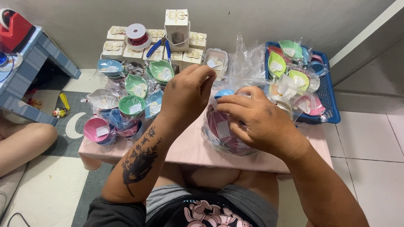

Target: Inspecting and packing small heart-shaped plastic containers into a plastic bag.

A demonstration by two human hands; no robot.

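Fingertips (223, 107) of my right hand (261, 124) are pinched on the clear wrap of a bagged pink dish (221, 130), which sits at the middle of the small pink table (189, 147). Beside it, my left hand (185, 96) has its fingers curled together, gripping the top of the same wrap. Left of the hands I see a heap of wrapped coloured dishes (126, 107), and to the right a blue basket (330, 105) with more. Cream gift boxes (176, 23) stand behind, against the wall.
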